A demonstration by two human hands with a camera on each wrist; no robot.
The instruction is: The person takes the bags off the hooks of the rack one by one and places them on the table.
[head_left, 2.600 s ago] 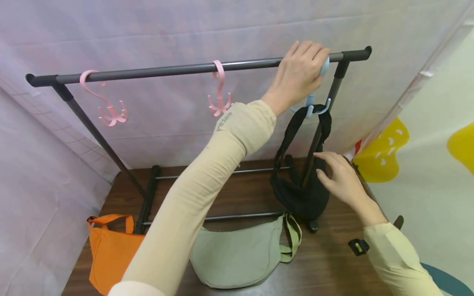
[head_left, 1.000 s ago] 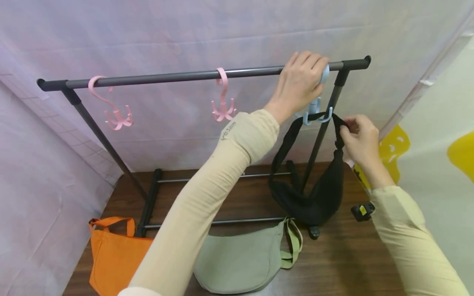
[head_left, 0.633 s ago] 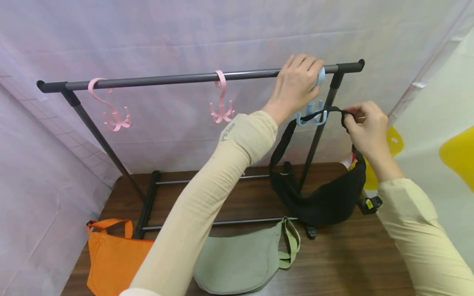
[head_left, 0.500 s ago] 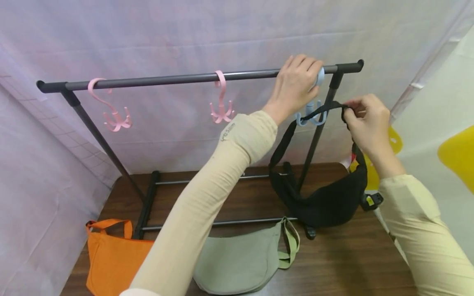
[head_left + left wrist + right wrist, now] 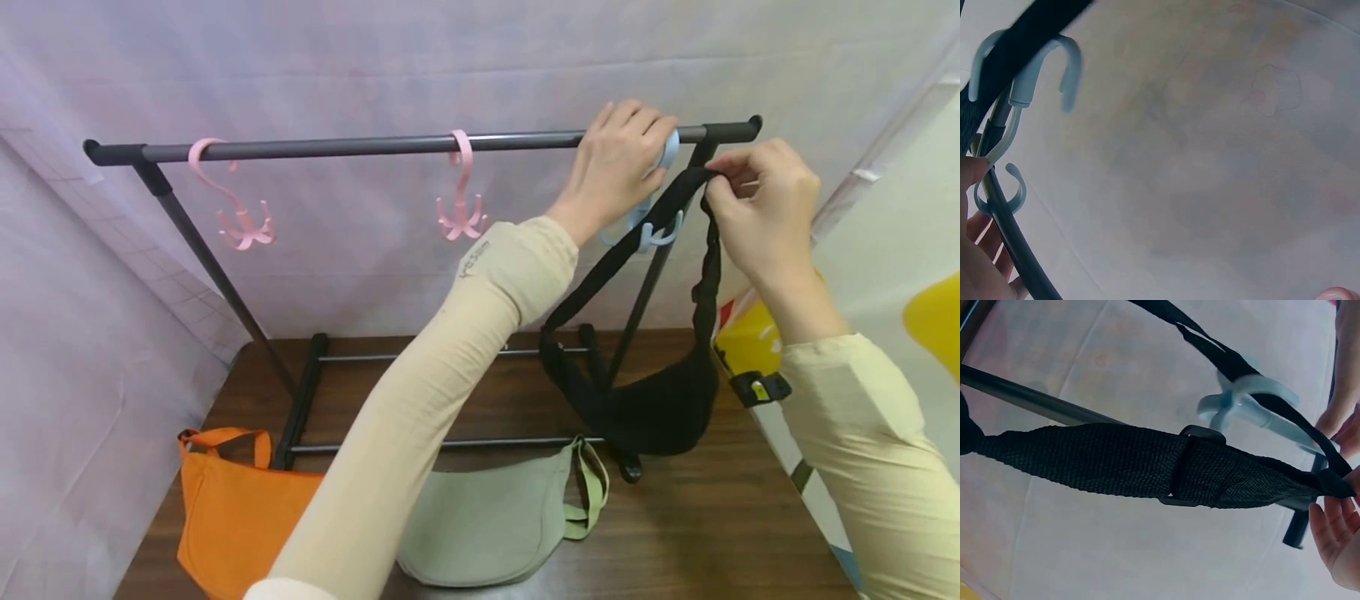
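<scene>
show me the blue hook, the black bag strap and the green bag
blue hook (image 5: 662,236), head view, on its lower prongs.
black bag strap (image 5: 1116,461), right wrist view, on the wide webbing left of the buckle.
green bag (image 5: 480,521), head view, on the middle of its body.

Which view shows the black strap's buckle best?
The right wrist view: the buckle sits mid-frame on the black strap. The head view shows the strap without a discernible buckle; the left wrist view catches only a strap corner.
</scene>
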